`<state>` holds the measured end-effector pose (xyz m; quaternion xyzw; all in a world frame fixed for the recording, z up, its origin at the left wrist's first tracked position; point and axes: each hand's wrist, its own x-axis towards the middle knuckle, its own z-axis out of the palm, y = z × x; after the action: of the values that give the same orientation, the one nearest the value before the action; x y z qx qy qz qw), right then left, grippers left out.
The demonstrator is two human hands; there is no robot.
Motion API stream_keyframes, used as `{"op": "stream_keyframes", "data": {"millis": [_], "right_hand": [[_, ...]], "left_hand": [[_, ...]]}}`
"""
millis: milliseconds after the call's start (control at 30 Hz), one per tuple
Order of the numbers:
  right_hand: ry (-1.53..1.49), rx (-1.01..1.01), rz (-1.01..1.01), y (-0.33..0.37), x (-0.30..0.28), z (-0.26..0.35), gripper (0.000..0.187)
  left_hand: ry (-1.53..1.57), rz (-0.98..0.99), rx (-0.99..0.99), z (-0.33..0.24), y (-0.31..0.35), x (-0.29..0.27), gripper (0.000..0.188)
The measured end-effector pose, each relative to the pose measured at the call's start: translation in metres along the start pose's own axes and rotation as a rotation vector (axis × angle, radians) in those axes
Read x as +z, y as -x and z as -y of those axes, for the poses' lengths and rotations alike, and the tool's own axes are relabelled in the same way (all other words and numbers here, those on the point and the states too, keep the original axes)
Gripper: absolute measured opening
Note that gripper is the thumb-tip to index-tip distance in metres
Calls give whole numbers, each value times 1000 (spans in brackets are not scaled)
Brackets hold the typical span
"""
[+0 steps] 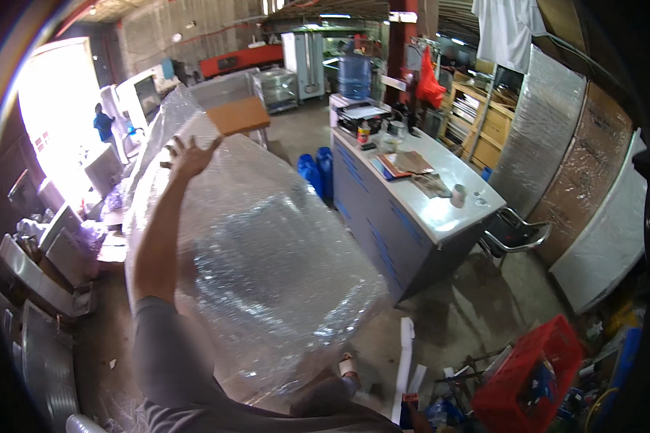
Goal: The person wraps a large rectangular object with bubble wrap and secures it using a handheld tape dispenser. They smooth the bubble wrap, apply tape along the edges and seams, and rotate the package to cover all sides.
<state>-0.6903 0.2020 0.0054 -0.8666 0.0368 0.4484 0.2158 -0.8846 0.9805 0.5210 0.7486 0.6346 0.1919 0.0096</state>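
A large, bulky item lies under clear plastic bubble wrap [267, 252] in front of me, its glossy sheet hanging in folds over the sides. My left arm reaches far forward across it. At its far left part, my left hand [189, 157] is spread on or just over the wrap, fingers apart, holding nothing. What looks like part of my right hand [417, 420] shows low at the bottom edge, beside a small red and blue object [409, 399]; its fingers are too dark and cut off to make out.
To the right stands a grey desk with a white top [440, 206], bearing papers, bottles and a cup. A red crate [531, 375] lies among scraps at lower right. Wrapped panels [545, 130] lean at right. Metal panels [47, 353] stand at left. A person [103, 124] is near the bright doorway.
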Motion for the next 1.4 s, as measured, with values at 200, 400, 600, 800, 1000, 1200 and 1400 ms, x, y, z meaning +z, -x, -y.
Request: {"op": "stream_keyframes", "data": {"millis": [200, 400, 600, 800, 1000, 1200, 1400], "right_hand": [[-115, -108, -167, -32, -51, 4, 75], [-47, -303, -102, -58, -147, 122, 66], [-86, -778, -111, -126, -226, 301, 50], [284, -978, -359, -139, -300, 506, 66], [626, -1059, -420, -239, -320, 589, 62], [545, -1271, -446, -267, -332, 619, 34], [526, -1023, -283, -183, -341, 657, 36]], "left_hand": [[-258, 320, -14, -30, -3, 65, 130], [-277, 425, -17, -39, 3, 69, 132], [-215, 482, -131, -50, 24, 74, 131], [-226, 527, -157, -94, 40, 53, 130], [-261, 424, -212, -103, 73, 59, 121], [-264, 360, -263, -118, 79, 57, 112], [-221, 402, -282, -122, 82, 51, 104]]}}
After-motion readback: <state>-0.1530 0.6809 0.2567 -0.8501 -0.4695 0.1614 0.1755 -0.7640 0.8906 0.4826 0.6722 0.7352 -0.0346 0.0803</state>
